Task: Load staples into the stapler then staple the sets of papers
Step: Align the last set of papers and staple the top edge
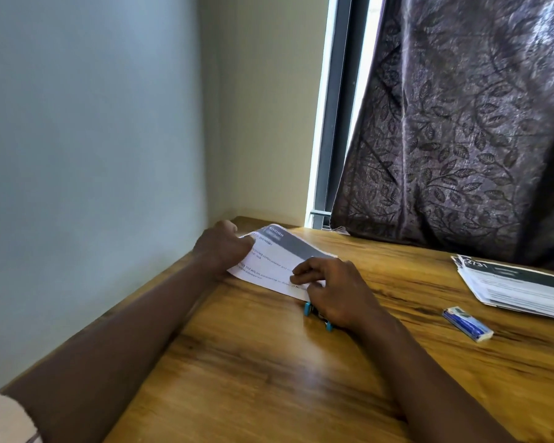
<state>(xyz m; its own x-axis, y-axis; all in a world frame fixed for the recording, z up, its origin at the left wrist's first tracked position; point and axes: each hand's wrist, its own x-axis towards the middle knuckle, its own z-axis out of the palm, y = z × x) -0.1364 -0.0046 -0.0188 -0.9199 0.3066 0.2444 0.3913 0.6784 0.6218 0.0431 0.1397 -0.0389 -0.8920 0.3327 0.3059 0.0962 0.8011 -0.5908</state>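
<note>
A set of printed papers with a grey header band lies near the far left corner of the wooden table. My left hand pinches its far left edge. My right hand rests on its near right corner, fingers curled on the sheet. Under my right palm lies a small blue stapler, mostly hidden; only its blue ends show. Whether that hand grips the stapler is unclear. A blue-and-white staple box lies on the table to the right.
A stack of printed papers sits at the right edge of the table. A dark patterned curtain hangs behind it, touching the tabletop. A pale wall borders the table on the left.
</note>
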